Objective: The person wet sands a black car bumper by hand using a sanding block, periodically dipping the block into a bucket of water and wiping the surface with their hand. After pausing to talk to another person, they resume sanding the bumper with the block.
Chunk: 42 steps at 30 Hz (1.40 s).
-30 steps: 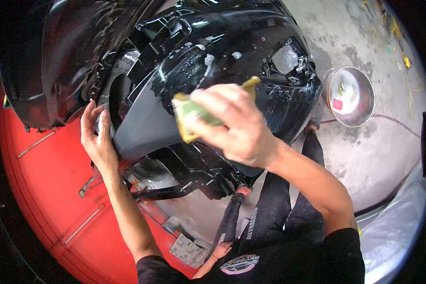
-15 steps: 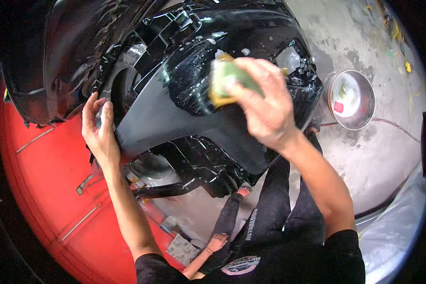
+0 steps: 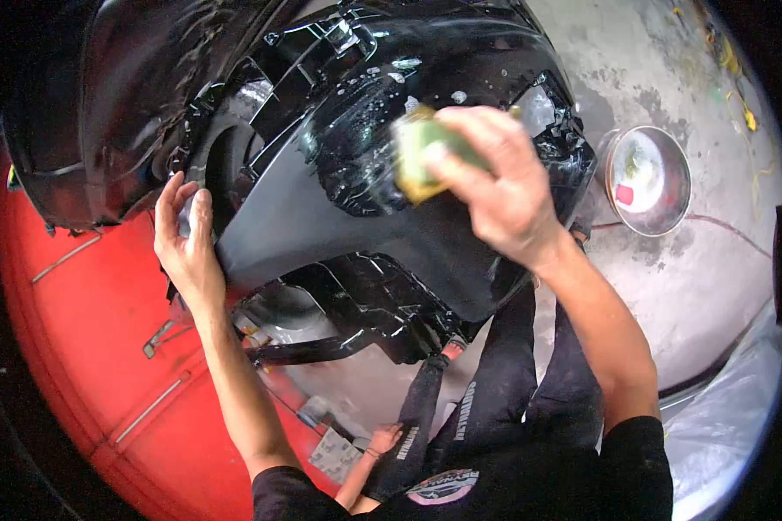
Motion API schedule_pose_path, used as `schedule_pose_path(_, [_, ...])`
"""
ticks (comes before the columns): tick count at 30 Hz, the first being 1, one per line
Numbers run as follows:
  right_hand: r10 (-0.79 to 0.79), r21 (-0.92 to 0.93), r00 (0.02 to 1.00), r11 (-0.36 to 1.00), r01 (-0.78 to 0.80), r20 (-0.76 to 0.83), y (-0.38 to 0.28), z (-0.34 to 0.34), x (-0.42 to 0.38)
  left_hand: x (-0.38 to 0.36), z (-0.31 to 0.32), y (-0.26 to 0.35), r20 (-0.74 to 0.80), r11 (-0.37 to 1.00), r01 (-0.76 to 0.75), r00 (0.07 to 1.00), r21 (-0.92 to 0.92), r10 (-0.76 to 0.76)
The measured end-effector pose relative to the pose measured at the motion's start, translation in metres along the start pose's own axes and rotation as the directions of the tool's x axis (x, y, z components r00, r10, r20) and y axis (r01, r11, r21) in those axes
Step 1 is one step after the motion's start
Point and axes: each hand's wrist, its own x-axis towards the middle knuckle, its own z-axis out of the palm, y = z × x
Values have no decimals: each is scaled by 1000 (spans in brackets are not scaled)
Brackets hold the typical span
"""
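Note:
A black car bumper cover [image 3: 321, 230] lies across the middle of the view, its upper part wet with streaks of suds and its lower part dull grey-black. My right hand [image 3: 508, 187] is closed around a green and yellow sponge [image 3: 427, 156], which is over the wet area and slightly blurred. At the bumper's left end, my left hand [image 3: 191, 243] is raised with its fingers and thumb apart, the heel of the palm right by the bumper's edge.
A metal bucket [image 3: 647, 182] with whitish contents and something red in it stands on the concrete floor at right. Another dark panel [image 3: 104, 113] is at upper left, above a red surface [image 3: 87, 321]. Another person's hand [image 3: 385, 438] shows low in the middle. Plastic sheeting [image 3: 721, 425] lies lower right.
My right hand and the sponge have shifted slightly right and down over the wet surface. My left hand stays at the bumper's left end.

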Motion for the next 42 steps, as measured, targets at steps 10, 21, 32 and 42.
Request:
schedule_pose_path(10, [64,-31,998,998,-63,16,-8,-3,-12,0,1,7,-9,1000,17,1000,-11,-17])
schedule_pose_path(21, [60,78,998,995,-61,11,-38,12,-10,-1,-1,0,6,1000,9,1000,-19,-9])
schedule_pose_path(32, [-7,162,1000,987,9,-15,-40,17,20,-2,0,1,14,999,6,1000,-54,-5])
schedule_pose_path(42, [-25,12,1000,1000,25,2,-4,8,31,-2,1,2,16,999,16,1000,-32,-15])
